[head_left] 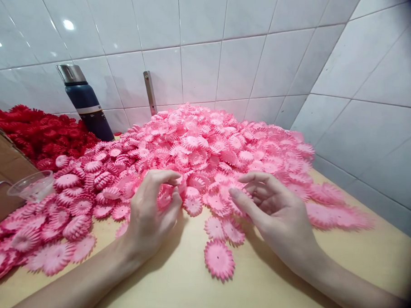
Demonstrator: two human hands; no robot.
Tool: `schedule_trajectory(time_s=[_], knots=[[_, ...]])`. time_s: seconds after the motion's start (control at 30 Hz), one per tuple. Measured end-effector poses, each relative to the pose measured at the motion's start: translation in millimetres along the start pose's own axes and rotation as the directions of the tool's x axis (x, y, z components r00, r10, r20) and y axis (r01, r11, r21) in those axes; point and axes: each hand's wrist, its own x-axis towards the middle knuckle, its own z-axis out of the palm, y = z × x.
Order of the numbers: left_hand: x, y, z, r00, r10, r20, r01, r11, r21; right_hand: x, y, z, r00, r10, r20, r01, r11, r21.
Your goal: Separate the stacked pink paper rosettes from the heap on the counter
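Observation:
A large heap of pink scalloped discs (199,144), many with a small centre hole, covers the back of the table. My left hand (157,206) is at the heap's front edge, thumb and index finger curled toward each other in a pinch; what lies between the tips is too small to make out. To the right, my right hand (274,211) has its thumb and fingers apart, with nothing visible held, close over the discs. A single pink disc (219,260) lies flat on the table between my wrists, just in front of two overlapping ones.
Behind the pale wooden table (182,284) is a tiled wall. A dark blue bottle (88,105) stands by red discs (46,135) at the back left. A clear plastic cup (32,187) sits beside a cardboard box (2,172). A metal strip (149,92) leans on the wall.

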Motion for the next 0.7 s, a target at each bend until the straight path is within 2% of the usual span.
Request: schedule_trajectory(time_s=[0.17,0.4,0.57,0.7], knots=[[-2,-1,0.7,0.999,0.025,-0.029,-0.025,1.0,-0.013,-1,-2,1,1.0,-0.001,0.026,0.001,1.0,0.013],[-4,-2,4.6,0.989,0.146,0.002,-0.143,0.973,-0.182,-8,0,3,0.978,-0.114,0.174,0.119,0.993,-0.018],[-8,1,5.7,0.935,0.348,0.072,-0.328,0.923,-0.203,-11,3,2,0.944,-0.191,0.268,0.224,0.97,-0.098],[-13,1,4.8,0.898,0.409,0.164,-0.366,0.899,-0.24,-9,3,2,0.889,-0.311,0.336,0.38,0.911,-0.161]])
